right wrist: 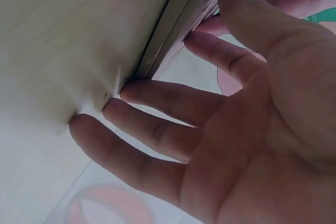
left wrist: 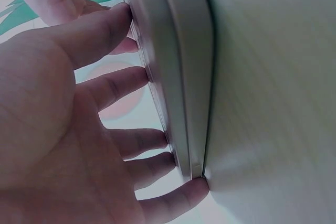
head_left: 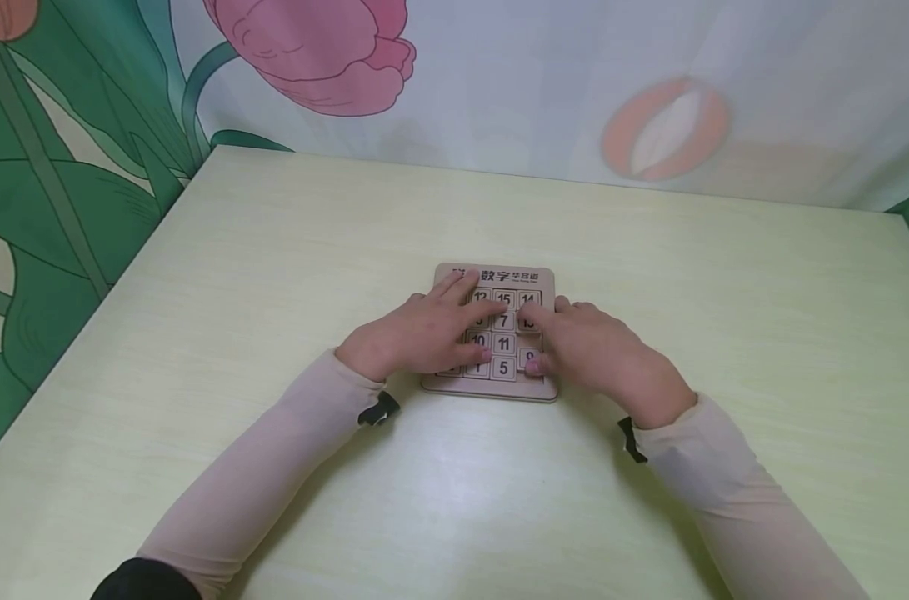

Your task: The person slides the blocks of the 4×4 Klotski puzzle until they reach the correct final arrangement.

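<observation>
A sliding number puzzle [head_left: 491, 391] lies flat on the table, with black-printed number tiles in a tan frame. My left hand [head_left: 417, 332] spreads over its left side, hiding several tiles; the fingertips [left wrist: 139, 74] rest on the board, and the little finger touches down past its edge. My right hand [head_left: 607, 346] is at the right edge. Its thumb is on the 9 tile [head_left: 530, 356], which sits slightly higher than the 5 tile [head_left: 503, 367] beside it. The right index finger touches near the 13 tile, while other fingers [right wrist: 152, 129] rest on the table.
The pale wood-grain table [head_left: 289, 250] surrounds the puzzle. Behind it hangs a light backdrop [head_left: 514, 92] printed with a pink flower, and green leaves [head_left: 57, 208] show on the left. Long pale sleeves [head_left: 274, 467] cover both forearms.
</observation>
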`<act>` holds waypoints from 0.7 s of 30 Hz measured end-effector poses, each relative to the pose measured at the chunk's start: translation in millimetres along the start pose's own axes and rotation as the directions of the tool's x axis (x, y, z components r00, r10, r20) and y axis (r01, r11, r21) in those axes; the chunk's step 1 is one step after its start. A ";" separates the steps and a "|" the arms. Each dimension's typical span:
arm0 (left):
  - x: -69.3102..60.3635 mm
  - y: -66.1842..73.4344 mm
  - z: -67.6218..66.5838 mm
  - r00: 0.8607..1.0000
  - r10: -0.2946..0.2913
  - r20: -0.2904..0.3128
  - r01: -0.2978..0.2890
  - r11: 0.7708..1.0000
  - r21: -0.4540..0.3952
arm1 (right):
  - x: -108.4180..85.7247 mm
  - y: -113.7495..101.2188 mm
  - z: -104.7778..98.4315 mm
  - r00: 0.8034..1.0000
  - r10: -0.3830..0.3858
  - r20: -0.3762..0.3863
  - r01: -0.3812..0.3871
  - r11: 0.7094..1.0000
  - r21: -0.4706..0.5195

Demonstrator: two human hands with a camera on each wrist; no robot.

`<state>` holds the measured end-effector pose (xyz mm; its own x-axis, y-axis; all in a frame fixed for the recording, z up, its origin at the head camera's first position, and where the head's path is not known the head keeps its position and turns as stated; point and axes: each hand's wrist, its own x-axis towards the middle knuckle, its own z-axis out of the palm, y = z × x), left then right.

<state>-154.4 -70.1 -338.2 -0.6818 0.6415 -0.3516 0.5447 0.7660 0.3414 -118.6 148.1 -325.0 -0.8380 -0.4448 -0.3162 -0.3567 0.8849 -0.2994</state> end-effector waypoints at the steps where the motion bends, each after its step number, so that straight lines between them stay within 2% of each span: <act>1: -0.1 0.0 -0.1 1.000 0.001 0.000 -0.001 1.000 0.000 | 0.5 -0.1 0.0 1.000 -0.001 -0.005 0.001 1.000 -0.006; 8: -0.3 1.0 -0.8 1.000 0.002 -0.005 -0.002 1.000 -0.003 | 3.0 -2.9 -0.6 0.999 0.002 -0.042 -0.003 1.000 -0.028; 18: -0.2 0.5 0.7 1.000 -0.002 -0.004 0.002 1.000 -0.009 | 6.0 -6.7 1.5 0.997 0.008 -0.074 -0.017 0.992 -0.127; 21: -0.2 0.1 1.3 1.000 -0.004 -0.002 0.004 1.000 -0.012 | 6.1 -6.2 2.1 0.997 0.000 -0.073 -0.010 0.992 -0.130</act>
<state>-153.6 -70.1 -339.2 -0.6848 0.6385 -0.3512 0.5364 0.7679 0.3502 -120.6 139.5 -326.9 -0.8662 -0.4330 -0.2495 -0.3988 0.8998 -0.1770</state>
